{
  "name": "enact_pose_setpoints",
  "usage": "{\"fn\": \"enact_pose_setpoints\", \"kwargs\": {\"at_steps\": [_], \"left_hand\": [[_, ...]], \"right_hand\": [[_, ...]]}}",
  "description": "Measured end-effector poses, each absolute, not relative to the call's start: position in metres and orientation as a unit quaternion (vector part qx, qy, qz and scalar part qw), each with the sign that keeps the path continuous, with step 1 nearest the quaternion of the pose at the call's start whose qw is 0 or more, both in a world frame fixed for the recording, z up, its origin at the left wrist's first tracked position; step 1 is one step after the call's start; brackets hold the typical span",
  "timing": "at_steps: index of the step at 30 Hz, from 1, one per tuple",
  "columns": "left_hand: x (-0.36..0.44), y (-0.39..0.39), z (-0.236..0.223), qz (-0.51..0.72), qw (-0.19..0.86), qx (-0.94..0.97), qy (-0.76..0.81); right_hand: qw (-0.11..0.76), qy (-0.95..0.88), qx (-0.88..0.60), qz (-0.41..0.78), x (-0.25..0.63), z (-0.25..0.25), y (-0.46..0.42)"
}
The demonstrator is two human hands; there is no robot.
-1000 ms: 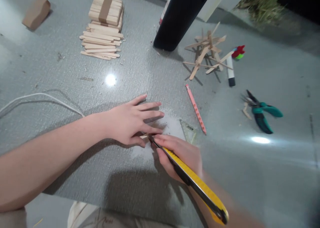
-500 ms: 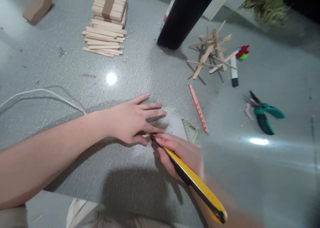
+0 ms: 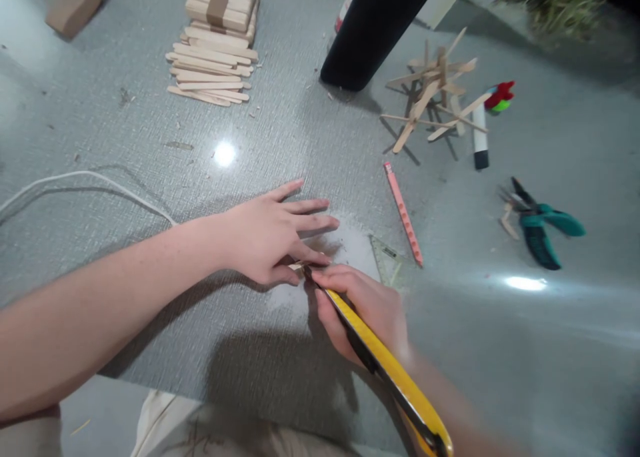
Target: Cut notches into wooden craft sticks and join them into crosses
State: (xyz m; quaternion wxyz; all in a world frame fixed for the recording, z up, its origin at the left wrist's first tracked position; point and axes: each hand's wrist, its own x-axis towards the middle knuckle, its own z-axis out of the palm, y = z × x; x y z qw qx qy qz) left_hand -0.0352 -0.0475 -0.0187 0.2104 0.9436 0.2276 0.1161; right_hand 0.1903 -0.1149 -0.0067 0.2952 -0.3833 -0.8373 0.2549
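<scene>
My left hand (image 3: 270, 237) lies on the grey table, its three outer fingers spread. Its thumb and index finger hold down a small wooden craft stick (image 3: 297, 267), which shows only in part between them. My right hand (image 3: 367, 307) is closed around a yellow and black utility knife (image 3: 385, 360). The knife's tip meets the stick beside my left thumb and index finger; the exact contact of the blade is hard to make out. Beneath my hands is a white sheet (image 3: 353, 237), partly covered. A clear set square (image 3: 387, 260) lies just right of it.
Craft sticks (image 3: 213, 73) and a banded bundle (image 3: 235, 3) lie at the back left. A stick structure (image 3: 430, 100), glue stick (image 3: 480, 137), pink pencil (image 3: 404, 213) and teal pliers (image 3: 540, 227) are to the right. A black upright object (image 3: 370, 37) stands behind; a white cable (image 3: 100, 177) runs left.
The view has shifted slightly, so the table items at right appear farther right and higher. Both hands keep nearly the same pose, with the knife still at the stick.
</scene>
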Motion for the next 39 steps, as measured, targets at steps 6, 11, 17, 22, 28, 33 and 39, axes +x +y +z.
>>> {"fn": "enact_pose_setpoints", "kwargs": {"at_steps": [6, 11, 17, 22, 28, 33, 39], "left_hand": [[-0.0339, -0.0493, -0.0171, 0.104, 0.211, 0.943, 0.235], [-0.0347, -0.0499, -0.0188, 0.092, 0.204, 0.945, 0.237], [-0.0351, -0.0497, -0.019, 0.071, 0.202, 0.948, 0.237], [-0.0342, -0.0493, -0.0198, 0.07, 0.202, 0.948, 0.234], [-0.0332, -0.0492, -0.022, 0.083, 0.206, 0.947, 0.234], [-0.0332, -0.0484, -0.0231, 0.099, 0.207, 0.946, 0.228], [-0.0335, -0.0487, -0.0204, 0.071, 0.2, 0.949, 0.235]], "right_hand": [[0.293, -0.839, -0.383, 0.254, 0.1936, -0.0082, -0.1172], [0.294, -0.84, -0.379, 0.255, 0.1968, -0.0097, -0.1199], [0.307, -0.836, -0.379, 0.253, 0.1987, -0.0127, -0.1193], [0.304, -0.835, -0.383, 0.251, 0.1987, -0.0127, -0.1177], [0.306, -0.836, -0.384, 0.247, 0.1952, -0.0122, -0.1178], [0.307, -0.837, -0.385, 0.24, 0.1952, -0.0135, -0.1193], [0.303, -0.839, -0.383, 0.241, 0.196, -0.0135, -0.1193]]}}
